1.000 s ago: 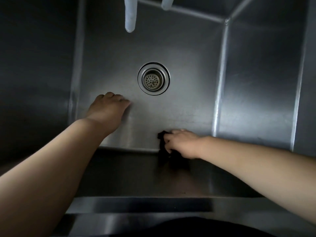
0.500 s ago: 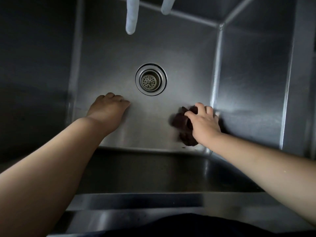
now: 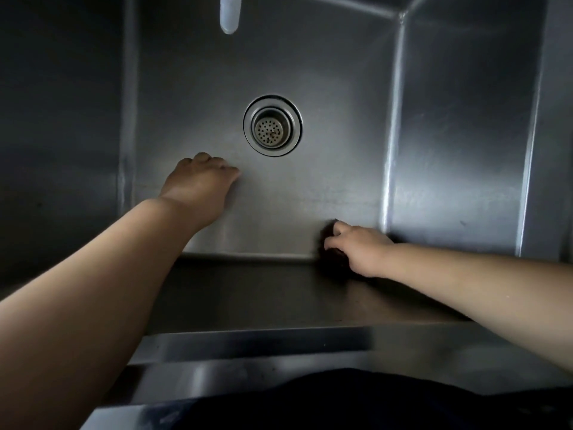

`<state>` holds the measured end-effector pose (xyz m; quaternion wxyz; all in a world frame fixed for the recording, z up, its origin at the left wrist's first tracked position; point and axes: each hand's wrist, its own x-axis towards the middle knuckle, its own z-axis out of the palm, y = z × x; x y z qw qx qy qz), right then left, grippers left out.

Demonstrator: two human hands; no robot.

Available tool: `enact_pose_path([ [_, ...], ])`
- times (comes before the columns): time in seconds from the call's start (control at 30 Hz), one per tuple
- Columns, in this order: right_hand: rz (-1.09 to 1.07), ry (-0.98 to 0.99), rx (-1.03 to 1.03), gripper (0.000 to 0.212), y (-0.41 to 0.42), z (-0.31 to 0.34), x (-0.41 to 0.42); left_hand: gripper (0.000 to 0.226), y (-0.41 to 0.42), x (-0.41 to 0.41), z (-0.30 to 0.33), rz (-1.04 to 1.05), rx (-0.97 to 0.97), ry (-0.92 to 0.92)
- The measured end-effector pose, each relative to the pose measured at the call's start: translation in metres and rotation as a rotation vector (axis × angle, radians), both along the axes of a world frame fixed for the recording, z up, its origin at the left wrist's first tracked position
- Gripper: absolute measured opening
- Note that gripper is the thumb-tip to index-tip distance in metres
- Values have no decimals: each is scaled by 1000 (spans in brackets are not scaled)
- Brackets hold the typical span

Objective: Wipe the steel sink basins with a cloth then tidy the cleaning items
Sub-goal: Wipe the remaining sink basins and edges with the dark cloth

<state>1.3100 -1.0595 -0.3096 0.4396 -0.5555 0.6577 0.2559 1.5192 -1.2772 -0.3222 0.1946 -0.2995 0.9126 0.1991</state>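
Cloth (image 3: 329,243) bunched in right hand (image 3: 361,248) grip at basin (image 3: 310,72) front corner, left hand (image 3: 198,184) flat, fingers relaxed

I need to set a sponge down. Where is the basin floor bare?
Bare: between the drain and right wall, and beyond the drain under the spout. Crowded: the near edge, with left hand and right hand gripping the cloth.

There is only one view, from a wide-angle camera on the person's head. It looks forward and steeply down into the steel sink basin (image 3: 325,72), from close above its front rim. The drain (image 3: 272,125) lies near the middle, and both forearms enter from the lower corners.
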Motion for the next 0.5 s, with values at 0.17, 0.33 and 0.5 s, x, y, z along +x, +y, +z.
enact_pose_path([
  [0.17, -449, -168, 181, 59, -7, 4, 7, 43, 2, -1, 3, -7, 11, -25],
  [0.33, -805, -342, 262, 18, -21, 23, 23, 42, 6, -1, 14, -22, -10, 15],
  [0.5, -1151, -509, 297, 30, -35, 52, 53, 48, 0, -3, 43, -28, -62, 65],
])
